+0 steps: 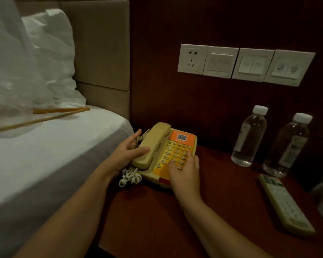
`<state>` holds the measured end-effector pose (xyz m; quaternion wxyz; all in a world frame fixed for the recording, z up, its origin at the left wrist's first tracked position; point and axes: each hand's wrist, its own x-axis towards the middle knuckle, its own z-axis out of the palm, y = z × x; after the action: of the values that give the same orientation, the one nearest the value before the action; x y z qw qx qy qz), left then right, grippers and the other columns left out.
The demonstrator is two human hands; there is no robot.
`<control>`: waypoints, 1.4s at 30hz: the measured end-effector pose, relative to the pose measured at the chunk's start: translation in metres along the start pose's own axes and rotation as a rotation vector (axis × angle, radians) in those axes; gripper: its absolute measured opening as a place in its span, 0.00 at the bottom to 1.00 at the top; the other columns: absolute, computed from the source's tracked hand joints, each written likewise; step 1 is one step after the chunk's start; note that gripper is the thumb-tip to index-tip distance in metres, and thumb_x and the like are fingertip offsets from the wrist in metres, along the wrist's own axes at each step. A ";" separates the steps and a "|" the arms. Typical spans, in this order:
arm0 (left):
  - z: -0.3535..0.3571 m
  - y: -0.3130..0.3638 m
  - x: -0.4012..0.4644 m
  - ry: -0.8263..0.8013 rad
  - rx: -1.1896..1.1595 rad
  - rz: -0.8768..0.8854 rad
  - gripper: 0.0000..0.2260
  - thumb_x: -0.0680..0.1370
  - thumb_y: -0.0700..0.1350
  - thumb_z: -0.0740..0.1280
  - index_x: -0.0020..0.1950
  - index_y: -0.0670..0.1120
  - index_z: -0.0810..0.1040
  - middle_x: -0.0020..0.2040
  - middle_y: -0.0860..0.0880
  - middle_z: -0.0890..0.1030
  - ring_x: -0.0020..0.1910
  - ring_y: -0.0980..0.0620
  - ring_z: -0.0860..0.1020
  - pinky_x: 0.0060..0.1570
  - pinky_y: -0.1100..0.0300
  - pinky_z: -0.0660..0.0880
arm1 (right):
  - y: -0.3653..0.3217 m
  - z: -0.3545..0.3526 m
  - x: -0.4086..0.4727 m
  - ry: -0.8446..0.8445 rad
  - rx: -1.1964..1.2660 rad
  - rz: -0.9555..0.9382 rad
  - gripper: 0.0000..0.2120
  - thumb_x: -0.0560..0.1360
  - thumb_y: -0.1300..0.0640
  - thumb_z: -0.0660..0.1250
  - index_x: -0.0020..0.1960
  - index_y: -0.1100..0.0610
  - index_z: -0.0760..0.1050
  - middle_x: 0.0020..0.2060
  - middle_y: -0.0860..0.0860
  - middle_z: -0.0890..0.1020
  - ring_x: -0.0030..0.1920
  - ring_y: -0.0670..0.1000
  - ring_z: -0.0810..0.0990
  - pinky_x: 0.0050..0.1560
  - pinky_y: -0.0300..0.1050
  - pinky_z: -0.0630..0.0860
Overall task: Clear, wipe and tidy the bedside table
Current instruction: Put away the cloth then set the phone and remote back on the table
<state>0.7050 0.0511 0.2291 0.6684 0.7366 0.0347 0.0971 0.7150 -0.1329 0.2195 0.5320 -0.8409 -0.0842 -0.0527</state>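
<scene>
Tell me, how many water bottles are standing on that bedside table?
2. One water bottle stands by the back wall, right of the telephone; the second bottle stands just right of it, behind the remote control. None seems hidden.

Bare table front-centre; telephone blocks left rear, bottles and remote crowd right.
</scene>
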 end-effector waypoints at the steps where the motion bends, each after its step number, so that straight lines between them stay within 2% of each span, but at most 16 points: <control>1: -0.001 -0.002 -0.001 0.000 0.002 -0.003 0.52 0.52 0.62 0.79 0.73 0.61 0.61 0.75 0.46 0.62 0.69 0.50 0.68 0.63 0.55 0.72 | -0.001 0.000 0.000 -0.015 -0.047 -0.003 0.34 0.78 0.48 0.61 0.77 0.53 0.48 0.76 0.53 0.51 0.74 0.54 0.57 0.65 0.44 0.64; 7: -0.002 0.000 -0.004 -0.001 0.033 0.011 0.57 0.50 0.65 0.79 0.74 0.63 0.56 0.77 0.43 0.58 0.73 0.47 0.64 0.68 0.49 0.67 | -0.002 -0.001 -0.002 -0.045 -0.162 0.003 0.37 0.77 0.45 0.61 0.78 0.53 0.44 0.77 0.54 0.46 0.76 0.55 0.51 0.70 0.46 0.60; 9: 0.001 0.002 -0.006 0.018 0.028 0.026 0.53 0.57 0.59 0.79 0.76 0.61 0.53 0.77 0.44 0.56 0.74 0.48 0.62 0.67 0.53 0.67 | -0.002 -0.002 -0.003 -0.038 -0.159 -0.009 0.37 0.77 0.45 0.61 0.77 0.53 0.45 0.77 0.54 0.46 0.76 0.54 0.52 0.69 0.46 0.61; 12: 0.008 -0.001 -0.011 0.158 0.072 0.100 0.41 0.72 0.43 0.73 0.77 0.57 0.52 0.78 0.48 0.55 0.69 0.59 0.60 0.58 0.62 0.68 | -0.005 -0.003 -0.006 -0.027 -0.156 -0.016 0.36 0.77 0.44 0.61 0.77 0.54 0.47 0.77 0.54 0.47 0.75 0.55 0.53 0.68 0.47 0.62; 13: 0.011 0.000 -0.013 0.214 0.093 0.125 0.40 0.72 0.42 0.73 0.77 0.56 0.53 0.77 0.49 0.56 0.68 0.59 0.60 0.57 0.63 0.68 | -0.005 -0.002 -0.006 -0.022 -0.158 -0.013 0.36 0.77 0.44 0.61 0.77 0.54 0.47 0.77 0.55 0.47 0.75 0.55 0.53 0.69 0.47 0.61; 15: 0.016 0.001 -0.020 0.322 0.154 0.190 0.40 0.70 0.45 0.75 0.76 0.57 0.57 0.77 0.50 0.56 0.72 0.55 0.59 0.64 0.58 0.67 | -0.007 -0.002 -0.008 -0.017 -0.159 -0.015 0.36 0.77 0.44 0.61 0.77 0.54 0.48 0.77 0.56 0.47 0.75 0.56 0.54 0.69 0.49 0.61; 18: 0.026 0.006 -0.029 0.482 0.354 0.241 0.35 0.71 0.50 0.74 0.74 0.57 0.62 0.78 0.49 0.54 0.76 0.49 0.54 0.73 0.44 0.57 | -0.012 -0.004 -0.012 0.024 -0.168 -0.020 0.36 0.76 0.43 0.61 0.76 0.54 0.48 0.77 0.57 0.48 0.76 0.57 0.53 0.69 0.51 0.62; 22: 0.042 0.023 -0.054 0.678 1.033 0.365 0.30 0.72 0.59 0.61 0.73 0.52 0.65 0.75 0.43 0.63 0.76 0.40 0.54 0.68 0.30 0.47 | -0.014 -0.017 -0.028 0.082 -0.172 -0.094 0.34 0.76 0.42 0.60 0.76 0.53 0.51 0.76 0.52 0.57 0.75 0.53 0.55 0.68 0.50 0.63; 24: 0.053 0.035 -0.072 0.653 1.163 0.422 0.31 0.72 0.61 0.57 0.73 0.51 0.65 0.73 0.42 0.66 0.75 0.38 0.55 0.65 0.28 0.47 | -0.014 -0.034 -0.039 0.078 -0.196 -0.150 0.33 0.76 0.42 0.59 0.75 0.52 0.53 0.75 0.50 0.59 0.75 0.52 0.55 0.70 0.51 0.63; 27: 0.091 0.062 -0.089 0.545 1.082 0.498 0.32 0.70 0.63 0.57 0.73 0.52 0.65 0.72 0.42 0.68 0.74 0.36 0.57 0.66 0.30 0.52 | -0.018 -0.079 -0.047 0.143 -0.171 -0.202 0.30 0.75 0.42 0.60 0.74 0.50 0.56 0.72 0.48 0.65 0.72 0.49 0.62 0.69 0.50 0.66; 30: 0.170 0.089 -0.098 0.370 0.857 0.554 0.30 0.72 0.58 0.64 0.74 0.54 0.63 0.72 0.46 0.68 0.75 0.41 0.57 0.70 0.37 0.58 | -0.021 -0.147 -0.056 0.215 -0.032 -0.186 0.27 0.75 0.43 0.61 0.71 0.46 0.59 0.66 0.44 0.71 0.64 0.43 0.70 0.62 0.46 0.72; 33: 0.265 0.106 -0.107 0.181 0.519 0.481 0.32 0.73 0.51 0.69 0.74 0.58 0.60 0.74 0.53 0.64 0.76 0.49 0.55 0.71 0.43 0.61 | -0.012 -0.229 -0.049 0.390 0.010 -0.184 0.23 0.76 0.48 0.64 0.68 0.47 0.63 0.60 0.43 0.73 0.56 0.39 0.73 0.55 0.42 0.74; 35: 0.323 0.108 -0.111 0.068 0.425 0.447 0.32 0.73 0.53 0.68 0.74 0.61 0.58 0.74 0.55 0.63 0.76 0.51 0.56 0.70 0.45 0.63 | 0.010 -0.288 -0.039 0.555 -0.096 -0.155 0.23 0.74 0.50 0.65 0.67 0.49 0.65 0.61 0.47 0.75 0.59 0.46 0.74 0.57 0.48 0.75; 38: 0.392 0.103 -0.114 -0.104 0.485 0.396 0.33 0.74 0.56 0.66 0.75 0.62 0.52 0.76 0.55 0.58 0.77 0.51 0.50 0.73 0.47 0.57 | 0.065 -0.358 -0.024 0.746 -0.470 -0.004 0.28 0.73 0.46 0.67 0.69 0.53 0.64 0.65 0.53 0.73 0.64 0.54 0.72 0.60 0.51 0.72; 40: 0.418 0.093 -0.115 -0.161 0.632 0.403 0.34 0.75 0.58 0.64 0.76 0.61 0.48 0.77 0.54 0.55 0.77 0.49 0.47 0.75 0.47 0.53 | 0.103 -0.379 -0.015 0.680 -0.699 0.192 0.35 0.71 0.40 0.66 0.73 0.52 0.59 0.70 0.56 0.67 0.69 0.57 0.67 0.63 0.55 0.68; 42: 0.426 0.082 -0.114 -0.147 0.743 0.406 0.34 0.76 0.59 0.62 0.76 0.61 0.46 0.78 0.53 0.54 0.77 0.48 0.46 0.75 0.48 0.51 | 0.131 -0.381 -0.004 0.517 -0.861 0.372 0.38 0.71 0.37 0.65 0.74 0.50 0.55 0.71 0.58 0.65 0.69 0.60 0.65 0.65 0.56 0.65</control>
<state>0.6675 -0.3951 0.2616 0.3256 0.9242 -0.1263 0.1547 0.7369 -0.5326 0.2664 0.1426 -0.9434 0.2292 -0.1929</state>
